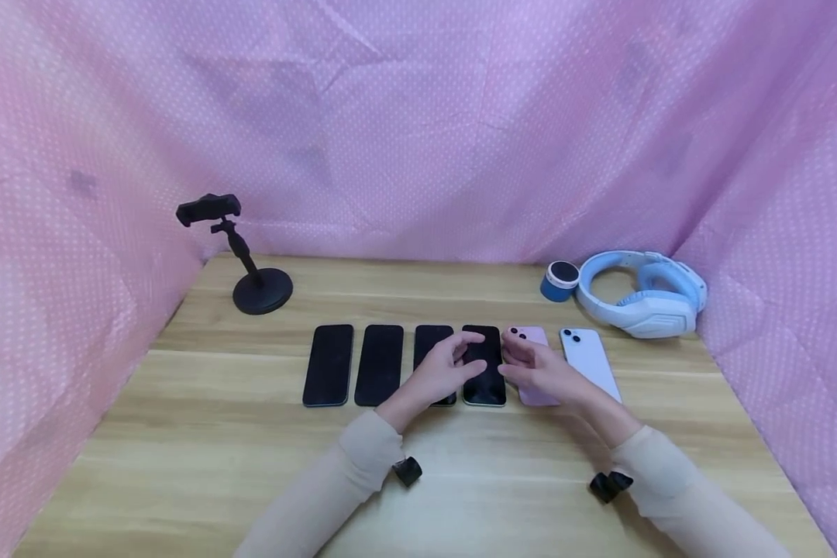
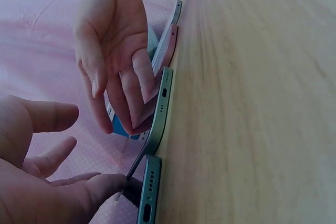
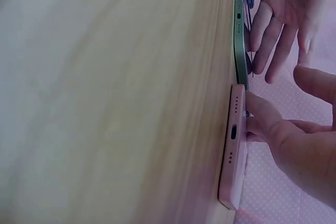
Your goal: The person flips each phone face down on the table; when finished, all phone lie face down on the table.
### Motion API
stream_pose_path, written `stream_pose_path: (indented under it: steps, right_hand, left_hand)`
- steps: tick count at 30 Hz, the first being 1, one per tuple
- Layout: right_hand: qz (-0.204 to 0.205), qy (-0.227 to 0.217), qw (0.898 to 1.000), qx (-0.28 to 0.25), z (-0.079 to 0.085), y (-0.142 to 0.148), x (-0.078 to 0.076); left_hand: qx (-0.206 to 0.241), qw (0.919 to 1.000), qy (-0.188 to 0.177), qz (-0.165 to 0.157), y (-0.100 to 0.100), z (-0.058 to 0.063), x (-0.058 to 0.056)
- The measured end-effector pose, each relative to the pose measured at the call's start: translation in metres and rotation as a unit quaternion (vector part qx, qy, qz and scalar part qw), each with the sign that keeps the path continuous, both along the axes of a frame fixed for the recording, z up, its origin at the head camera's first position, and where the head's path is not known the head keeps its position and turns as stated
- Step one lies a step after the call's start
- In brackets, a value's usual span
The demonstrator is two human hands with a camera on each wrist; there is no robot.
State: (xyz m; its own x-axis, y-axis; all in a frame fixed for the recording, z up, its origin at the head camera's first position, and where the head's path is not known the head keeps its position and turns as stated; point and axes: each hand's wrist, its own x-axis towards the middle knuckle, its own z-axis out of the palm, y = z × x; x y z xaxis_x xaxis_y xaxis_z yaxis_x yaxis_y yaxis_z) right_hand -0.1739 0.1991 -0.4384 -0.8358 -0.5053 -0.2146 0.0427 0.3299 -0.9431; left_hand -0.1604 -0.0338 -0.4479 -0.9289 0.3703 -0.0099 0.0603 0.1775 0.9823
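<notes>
In the head view, my left hand (image 1: 445, 373) and right hand (image 1: 545, 372) face each other with fingers apart and loosely bent. Between and beneath them a black-screened phone (image 1: 486, 389) lies face up; its green edge (image 2: 165, 93) shows in the left wrist view. The left hand is partly over another dark phone (image 1: 428, 343). The right hand hovers over a pink phone (image 1: 539, 397), which lies back up, its fingertips close to it in the right wrist view. Thin lines beside the green-edged phone are too unclear to identify. Whether fingertips touch a phone, I cannot tell.
Two more dark phones (image 1: 328, 366) (image 1: 380, 366) lie at the row's left. A white phone (image 1: 590, 355) ends it at the right. Behind stand a black phone stand (image 1: 262, 291), a small blue speaker (image 1: 559, 284) and blue-white headphones (image 1: 659, 313). Pink cloth (image 1: 418, 139) encloses the table.
</notes>
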Motion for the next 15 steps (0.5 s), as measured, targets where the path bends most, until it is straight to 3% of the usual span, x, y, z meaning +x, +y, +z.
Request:
stream_pose_path:
  steps: [6,15]
  right_hand:
    - [-0.006,-0.021,1.0,0.023,0.001,0.002,-0.001]
    - [-0.013,-0.032,0.998,0.043,-0.001,-0.005,-0.001]
  left_hand:
    - [-0.033,0.9994,0.01,-0.007,0.009,0.0,-0.002]
    - [-0.042,0.9983,-0.041,-0.005,0.012,0.004,-0.007]
